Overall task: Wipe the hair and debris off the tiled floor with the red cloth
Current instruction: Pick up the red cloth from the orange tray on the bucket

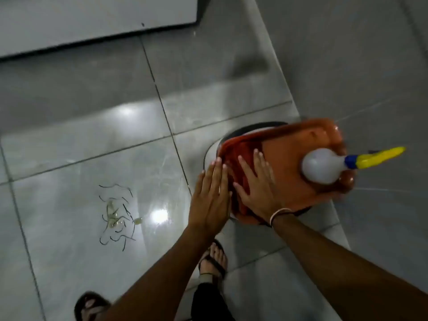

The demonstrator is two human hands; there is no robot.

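While both arms reach forward, the left hand [209,200] hovers flat and open beside the red cloth [238,172] — the right hand [256,184] rests spread on it, beyond the hair and debris [117,215] on the tiled floor [81,100].

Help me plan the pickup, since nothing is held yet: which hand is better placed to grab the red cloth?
Right, probably. The right hand lies flat with its fingers on the red cloth inside the orange basin. The left hand is open beside the rim, nearer the hair and debris.
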